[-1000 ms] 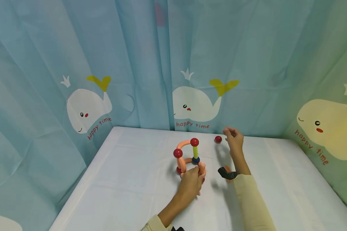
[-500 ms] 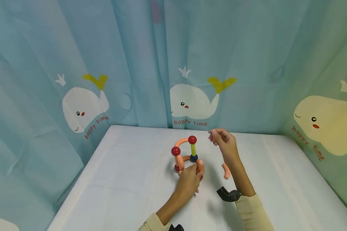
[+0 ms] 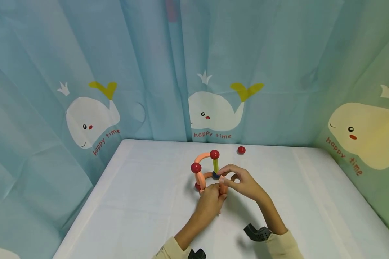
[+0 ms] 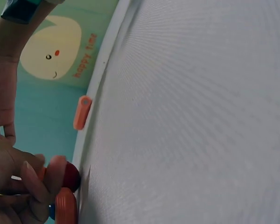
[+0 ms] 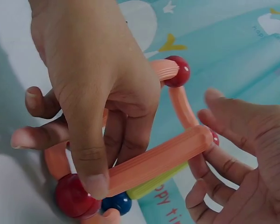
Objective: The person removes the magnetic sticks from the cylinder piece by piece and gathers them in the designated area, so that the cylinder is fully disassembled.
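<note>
A frame of magnetic sticks and balls stands on the table: orange curved sticks, a yellow-green stick (image 3: 215, 165), red balls (image 3: 196, 167) and a blue ball (image 5: 116, 203). My left hand (image 3: 209, 201) grips its near lower part. In the right wrist view the left thumb presses an orange curved stick (image 5: 158, 161) beside a red ball (image 5: 77, 196). My right hand (image 3: 244, 183) is at that stick's free upper end, thumb and index finger loosely bent around it. Whether they touch it is unclear. The left hand hides the frame's near corner.
A loose red ball (image 3: 241, 150) lies near the table's back edge. A loose orange curved stick (image 4: 82, 113) appears in the left wrist view; my right forearm hides it from the head view. A whale-print curtain (image 3: 168, 72) hangs behind the white table (image 3: 133, 201).
My right hand has moved from beside the loose red ball, left and nearer, to the orange stick's upper end. That ball stays at the back. The left hand keeps its hold.
</note>
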Action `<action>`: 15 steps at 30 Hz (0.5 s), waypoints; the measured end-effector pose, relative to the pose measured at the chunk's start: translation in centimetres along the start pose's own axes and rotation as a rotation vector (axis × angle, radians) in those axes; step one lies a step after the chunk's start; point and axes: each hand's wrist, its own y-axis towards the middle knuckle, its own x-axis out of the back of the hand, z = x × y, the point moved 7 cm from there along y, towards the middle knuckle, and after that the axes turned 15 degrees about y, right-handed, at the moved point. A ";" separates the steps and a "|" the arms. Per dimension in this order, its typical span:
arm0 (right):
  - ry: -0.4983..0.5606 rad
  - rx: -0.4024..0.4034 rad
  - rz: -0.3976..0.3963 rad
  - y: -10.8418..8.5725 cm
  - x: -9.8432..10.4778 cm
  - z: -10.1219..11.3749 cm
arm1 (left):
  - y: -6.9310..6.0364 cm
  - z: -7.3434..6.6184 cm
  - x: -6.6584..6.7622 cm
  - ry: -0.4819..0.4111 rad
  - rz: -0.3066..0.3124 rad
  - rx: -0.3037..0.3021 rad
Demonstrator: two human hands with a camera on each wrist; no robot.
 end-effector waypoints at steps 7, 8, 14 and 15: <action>-0.046 -0.016 -0.002 -0.7 -0.3 -0.8 | -0.2 0.2 -0.6 0.064 0.050 0.012; -0.047 -0.020 -0.003 -0.8 -0.3 -0.9 | -0.2 0.3 -0.7 0.055 0.061 0.017; -0.050 -0.032 -0.033 -1.3 0.2 -0.7 | -0.2 0.6 -1.4 -0.013 0.134 0.066; -0.054 -0.034 -0.041 -1.4 0.3 -0.8 | -0.2 0.6 -1.5 -0.019 0.139 0.069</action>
